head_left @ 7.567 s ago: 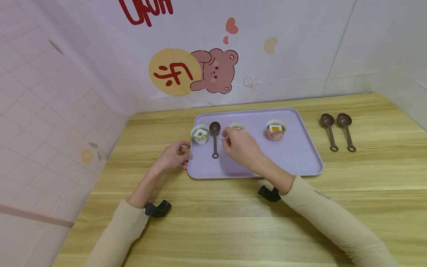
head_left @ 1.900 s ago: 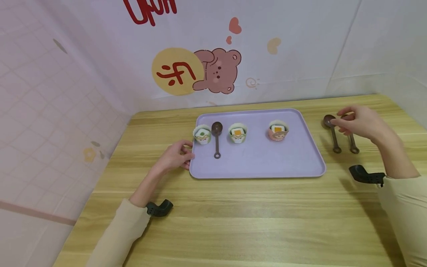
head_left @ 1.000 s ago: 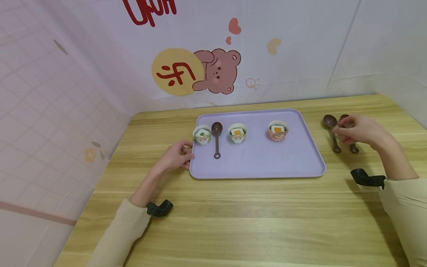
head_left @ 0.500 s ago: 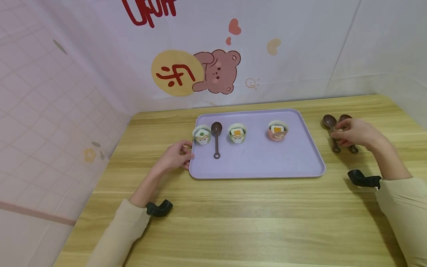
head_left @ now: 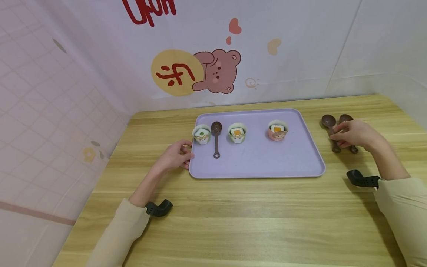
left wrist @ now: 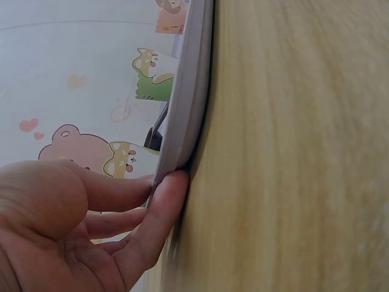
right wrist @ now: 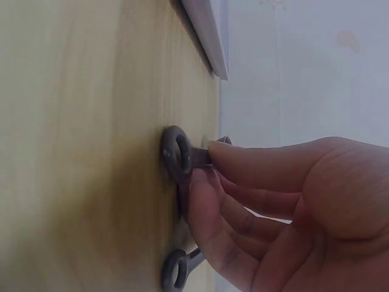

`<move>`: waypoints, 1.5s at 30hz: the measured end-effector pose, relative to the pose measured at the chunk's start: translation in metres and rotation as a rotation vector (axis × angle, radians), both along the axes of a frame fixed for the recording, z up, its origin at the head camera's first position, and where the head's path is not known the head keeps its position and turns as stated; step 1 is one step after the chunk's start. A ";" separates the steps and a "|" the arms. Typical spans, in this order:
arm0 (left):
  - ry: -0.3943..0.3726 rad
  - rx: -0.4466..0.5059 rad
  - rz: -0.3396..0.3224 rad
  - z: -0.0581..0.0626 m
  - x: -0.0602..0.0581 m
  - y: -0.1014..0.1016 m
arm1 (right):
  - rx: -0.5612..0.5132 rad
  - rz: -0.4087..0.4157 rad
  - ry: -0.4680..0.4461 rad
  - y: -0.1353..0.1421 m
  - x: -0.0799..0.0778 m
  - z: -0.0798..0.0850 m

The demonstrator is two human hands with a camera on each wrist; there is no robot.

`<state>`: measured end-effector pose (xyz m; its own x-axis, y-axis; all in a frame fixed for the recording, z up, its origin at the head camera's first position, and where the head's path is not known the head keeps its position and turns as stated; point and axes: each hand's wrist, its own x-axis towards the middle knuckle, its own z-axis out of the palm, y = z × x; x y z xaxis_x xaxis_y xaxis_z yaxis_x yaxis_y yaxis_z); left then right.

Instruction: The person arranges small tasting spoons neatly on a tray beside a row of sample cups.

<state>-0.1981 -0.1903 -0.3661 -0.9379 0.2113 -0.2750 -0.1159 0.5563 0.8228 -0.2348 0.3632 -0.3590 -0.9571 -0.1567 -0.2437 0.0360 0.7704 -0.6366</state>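
Observation:
My left hand (head_left: 174,155) pinches the left rim of the lilac tray (head_left: 260,161), thumb and fingers meeting over its edge in the left wrist view. Off the tray's right side, my right hand (head_left: 359,134) pinches the handle of a brown measuring spoon (head_left: 328,121) between thumb and forefinger. In the right wrist view that spoon's ring end (right wrist: 172,152) shows just past the fingertips, close to the table. A second brown measuring spoon (head_left: 346,118) lies right beside it, its handle partly hidden by the hand. A third brown measuring spoon (head_left: 216,128) rests on the tray.
Along the tray's back half stand a green paper cup (head_left: 202,138) at the left, another green paper cup (head_left: 238,138) and a pink paper cup (head_left: 277,135), each holding a small white block-shaped food piece. Behind the wooden table (head_left: 233,222) rises a printed white wall sheet (head_left: 293,66).
My right hand has moved from the middle cup on the tray to the spoons at the right, then down onto the left one's handle. The left hand stays at the tray rim.

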 end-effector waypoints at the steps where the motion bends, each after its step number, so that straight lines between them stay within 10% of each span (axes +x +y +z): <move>1: 0.000 -0.001 -0.001 0.000 0.000 0.000 | 0.001 -0.001 0.000 0.000 0.000 0.000; 45: 0.009 0.022 -0.013 -0.002 -0.001 0.000 | -0.107 -0.135 0.190 -0.021 0.004 0.018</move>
